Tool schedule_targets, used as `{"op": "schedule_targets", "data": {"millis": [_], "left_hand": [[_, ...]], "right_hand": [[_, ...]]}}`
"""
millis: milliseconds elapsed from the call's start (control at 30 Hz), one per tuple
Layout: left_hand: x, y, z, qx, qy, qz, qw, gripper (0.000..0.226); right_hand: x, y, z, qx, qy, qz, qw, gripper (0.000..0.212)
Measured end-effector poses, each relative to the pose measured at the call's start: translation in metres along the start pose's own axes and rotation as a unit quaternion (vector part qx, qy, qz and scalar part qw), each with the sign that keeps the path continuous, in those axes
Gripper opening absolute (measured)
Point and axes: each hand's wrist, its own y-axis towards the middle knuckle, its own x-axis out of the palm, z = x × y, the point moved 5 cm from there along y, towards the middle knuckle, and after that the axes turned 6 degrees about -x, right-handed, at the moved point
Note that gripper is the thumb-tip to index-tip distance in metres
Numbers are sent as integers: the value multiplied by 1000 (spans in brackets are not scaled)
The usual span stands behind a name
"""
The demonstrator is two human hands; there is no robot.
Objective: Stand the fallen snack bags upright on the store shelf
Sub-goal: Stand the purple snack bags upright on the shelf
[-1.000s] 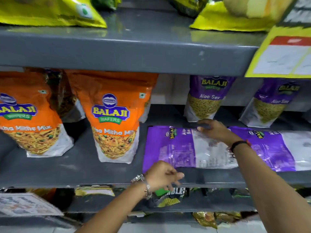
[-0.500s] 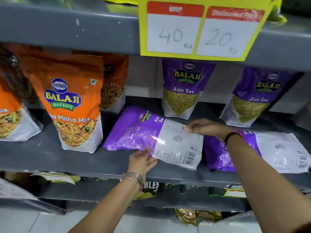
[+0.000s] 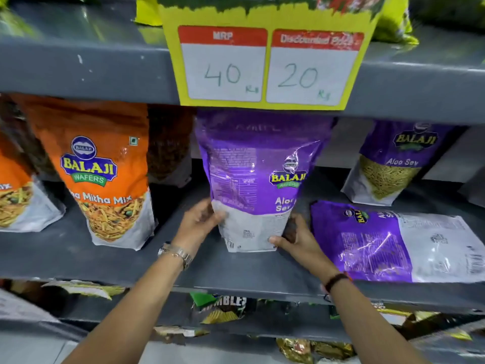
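A purple Aloo Sev bag [image 3: 258,174] stands upright on the grey shelf [image 3: 110,264], back side towards me. My left hand [image 3: 199,222] grips its lower left edge and my right hand [image 3: 294,236] grips its lower right corner. A second purple Aloo Sev bag [image 3: 393,243] lies flat on the shelf just to the right, touching nothing but the shelf. Behind it a third purple bag [image 3: 399,164] stands upright at the back.
Orange Mitha Mix bags [image 3: 105,174] stand upright to the left. A yellow price card [image 3: 267,64] hangs from the shelf above, over the held bag's top. Lower shelves hold more snack packs [image 3: 220,308].
The left purple bag lay flat a second ago; both hands have tipped it up so it now stands. The view has also shifted right and closer.
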Motion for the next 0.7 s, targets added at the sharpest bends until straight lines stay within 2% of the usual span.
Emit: {"op": "schedule_targets", "data": {"millis": [100,167,233,300,367,433,533,600,700], "left_hand": [[4,1,-25,-81,97,-96,987,54],[11,4,-31,-98,133,-113,980,64],[16,9,-33,-97,141,-99,980,62],[17,15,-33,-93,156,-85,980,65],[13,20,-33,-92,166,-69,979,83],[9,22,-34,-99,164,-13,981,97],[11,8,-29,-68,137,83,985,74],[19,-11,-28,-34,89,113,989,54],[39,-34,-31,24,93,94,991,62]], "right_hand": [[-3,5,-8,-7,4,-14,1000,52],[-3,11,-15,-19,-13,-49,999,60],[0,13,-16,-12,-17,-85,996,67],[3,10,-13,3,-1,-80,997,69],[6,1,-15,-8,12,-36,999,67],[7,-13,-15,-22,32,31,999,63],[9,-33,-14,-36,34,62,997,57],[4,-29,-10,-7,73,68,995,65],[8,-7,-15,19,106,29,994,81]]}}
